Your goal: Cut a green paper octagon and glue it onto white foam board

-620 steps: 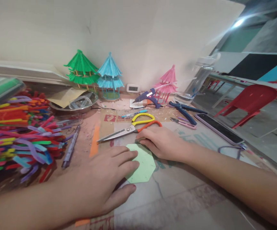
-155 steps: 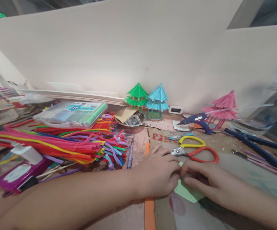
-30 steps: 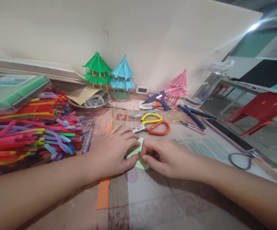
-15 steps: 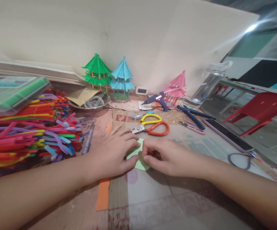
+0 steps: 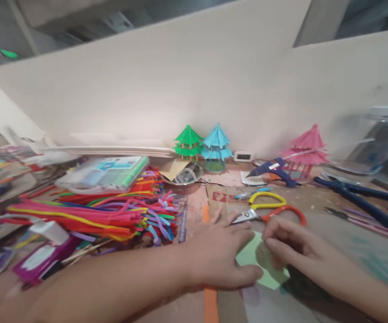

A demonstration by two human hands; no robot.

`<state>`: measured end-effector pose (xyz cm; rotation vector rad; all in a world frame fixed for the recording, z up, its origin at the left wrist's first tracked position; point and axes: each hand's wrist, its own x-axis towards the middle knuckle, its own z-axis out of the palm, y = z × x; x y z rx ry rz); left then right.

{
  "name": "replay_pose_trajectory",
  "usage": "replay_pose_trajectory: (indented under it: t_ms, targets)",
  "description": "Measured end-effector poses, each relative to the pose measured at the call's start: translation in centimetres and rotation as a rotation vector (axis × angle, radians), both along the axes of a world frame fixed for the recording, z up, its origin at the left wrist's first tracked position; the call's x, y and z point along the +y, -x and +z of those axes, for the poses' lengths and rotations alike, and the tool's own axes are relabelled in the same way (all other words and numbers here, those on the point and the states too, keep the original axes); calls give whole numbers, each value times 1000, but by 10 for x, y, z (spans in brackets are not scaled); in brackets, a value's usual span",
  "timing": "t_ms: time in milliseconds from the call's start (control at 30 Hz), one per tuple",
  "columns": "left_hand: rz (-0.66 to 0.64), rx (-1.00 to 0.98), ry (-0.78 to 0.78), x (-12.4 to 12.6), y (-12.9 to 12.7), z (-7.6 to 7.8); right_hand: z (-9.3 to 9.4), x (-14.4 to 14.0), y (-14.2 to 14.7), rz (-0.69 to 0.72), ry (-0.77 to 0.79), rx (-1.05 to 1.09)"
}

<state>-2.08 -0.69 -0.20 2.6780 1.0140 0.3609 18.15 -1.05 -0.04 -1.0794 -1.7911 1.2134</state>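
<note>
Bench (image 5: 331,233): carrying everything, cluttered.
Pipe cleaners (image 5: 106,215): lying heaped at the left, well apart from the paper.
Left hand (image 5: 222,255): lying flat with fingers spread, pressing on the paper's left part.
Right hand (image 5: 295,251): fingers curling down, tips touching the paper's right edge; whether pinching, cannot tell.
Scissors (image 5: 268,213): lying just beyond both hands.
Paper (image 5: 252,255): green, lying flat on the bench between the hands, partly under the left.

Item: pale green paper piece (image 5: 259,264).
Pose: lies flat on the table.
Position: between your left hand (image 5: 219,255) and right hand (image 5: 293,249), both resting on it.
</note>
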Motion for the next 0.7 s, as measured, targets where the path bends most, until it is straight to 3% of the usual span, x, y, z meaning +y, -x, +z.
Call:
replay_pose_trajectory:
  t_ms: [233,500,700]
  targets:
    - [-22,17,6,-6,3,10,-4,3,2,-26,-78,-66]
    - [-45,-54,-29,-7,-2,8,-3,9,0,-12,-41,-17]
    - [-86,-36,-23,7,-3,5,-3,17,-7,-61,-43,9]
